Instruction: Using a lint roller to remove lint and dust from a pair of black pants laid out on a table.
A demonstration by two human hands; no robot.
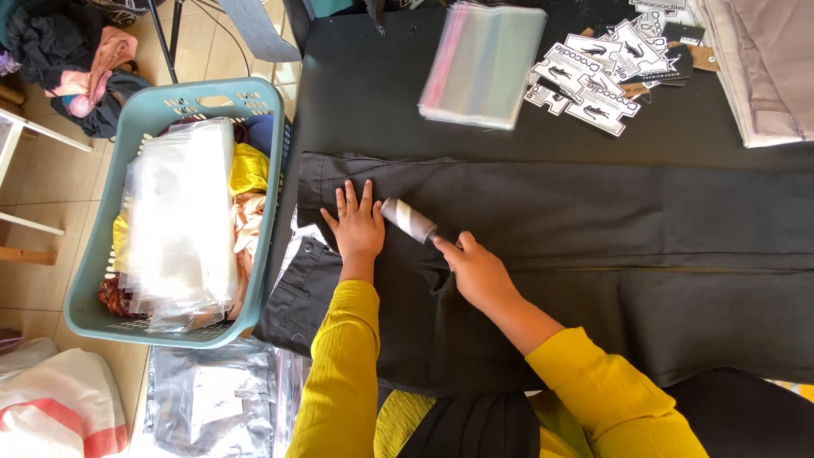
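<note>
A pair of dark trousers (pixel 593 229) lies flat across the black table (pixel 373 93). My left hand (pixel 358 226) rests palm down on the trousers near the waistband, fingers spread. My right hand (pixel 476 270) grips the handle of a lint roller (pixel 409 220), whose grey-white roll lies on the fabric just right of my left hand. Both my sleeves are yellow.
A teal laundry basket (pixel 102 254) with bagged clothes stands left of the table. A stack of clear plastic bags (pixel 483 64) and black-and-white paper tags (pixel 606 72) lie at the far side. Folded beige cloth (pixel 767 68) is at the far right. More bagged items (pixel 216 399) lie on the floor.
</note>
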